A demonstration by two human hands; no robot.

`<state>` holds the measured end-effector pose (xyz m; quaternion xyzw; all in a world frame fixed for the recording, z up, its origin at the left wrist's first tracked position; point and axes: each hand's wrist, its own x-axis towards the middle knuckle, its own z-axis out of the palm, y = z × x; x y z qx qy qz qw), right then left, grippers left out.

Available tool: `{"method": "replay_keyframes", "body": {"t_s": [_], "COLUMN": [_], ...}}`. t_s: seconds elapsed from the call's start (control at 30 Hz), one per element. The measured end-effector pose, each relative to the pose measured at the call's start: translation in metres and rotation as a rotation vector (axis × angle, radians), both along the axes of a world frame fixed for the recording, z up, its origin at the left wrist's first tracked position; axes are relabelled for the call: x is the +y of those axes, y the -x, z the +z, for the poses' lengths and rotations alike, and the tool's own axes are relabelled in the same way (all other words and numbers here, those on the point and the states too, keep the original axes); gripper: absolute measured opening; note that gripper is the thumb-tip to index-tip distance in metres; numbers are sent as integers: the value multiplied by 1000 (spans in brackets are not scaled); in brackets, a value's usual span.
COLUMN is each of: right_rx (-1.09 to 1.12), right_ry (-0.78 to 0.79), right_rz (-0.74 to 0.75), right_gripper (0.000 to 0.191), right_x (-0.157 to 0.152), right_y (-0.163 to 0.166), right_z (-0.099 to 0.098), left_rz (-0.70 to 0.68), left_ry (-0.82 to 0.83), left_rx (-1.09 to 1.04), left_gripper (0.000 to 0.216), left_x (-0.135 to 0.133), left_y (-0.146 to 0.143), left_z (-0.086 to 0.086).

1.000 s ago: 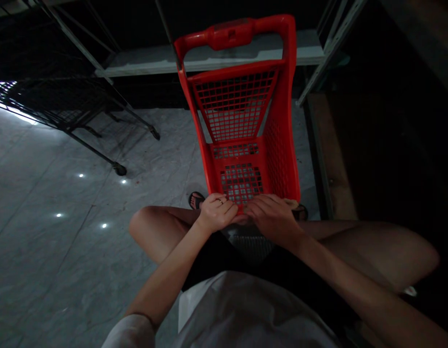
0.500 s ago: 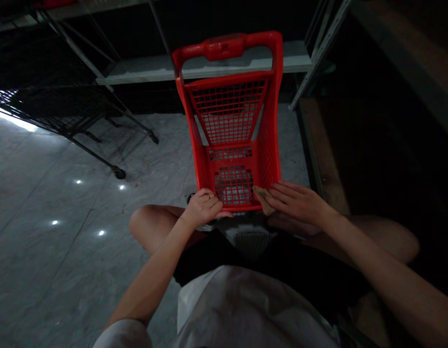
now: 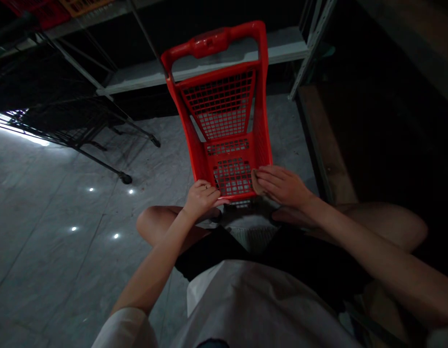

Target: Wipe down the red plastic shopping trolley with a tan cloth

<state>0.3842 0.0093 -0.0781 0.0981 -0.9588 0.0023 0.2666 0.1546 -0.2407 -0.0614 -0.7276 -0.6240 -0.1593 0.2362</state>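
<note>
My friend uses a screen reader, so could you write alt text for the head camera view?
A seated person's left hand and right hand rest on the near rim of a red plastic shopping basket tipped on a pale tiled floor. The right hand presses a small brownish pad or cloth to the rim. Dark wire racks and a shelf stand behind.

Dim room: glossy grey marble floor, metal shelving behind.
</note>
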Motion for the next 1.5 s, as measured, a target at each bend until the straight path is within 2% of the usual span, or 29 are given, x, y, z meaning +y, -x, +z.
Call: {"method": "replay_keyframes", "body": {"t_s": [0.1, 0.17, 0.3, 0.43, 0.67, 0.77, 0.87, 1.07, 1.23, 1.33, 1.5], "right_rx": [-27, -67, -184, -261, -265, -253, -272, -268, -226, -175, -32], "right_ry": [25, 27, -3, 38, 145, 120, 97, 97, 68, 61, 65], "right_rz": [-99, -160, -218, -352, -540, -529, -429, -272, -258, -293, -409], "right_gripper": [28, 28, 32, 38, 42, 42, 40, 41, 39, 39, 46], "right_x": [-37, -44, -24, -5, -20, -20, -3, 44, 65, 57, 11], "right_y": [16, 25, 35, 43, 77, 85, 81, 53, 33, 32, 50], "right_z": [-5, -5, 0, 4, 3, 3, 3, -1, -1, -5, -16], "left_rz": [84, 122, 261, 383, 439, 423, 378, 300, 270, 270, 297], "left_ry": [134, 223, 287, 295, 362, 355, 332, 307, 309, 290, 252], "left_rx": [11, 18, -18, -128, -182, -193, -218, -279, -309, -320, -302], "left_gripper": [53, 50, 38, 30, 37, 37, 37, 42, 45, 43, 48], "left_x": [3, 9, 29, 57, 88, 89, 90, 95, 101, 104, 104], "left_y": [5, 4, -10, -20, 1, 12, 22, 28, 24, 21, 20], "left_z": [1, 5, 7, 0, 1, 1, -3, -11, -9, -9, -8]}}
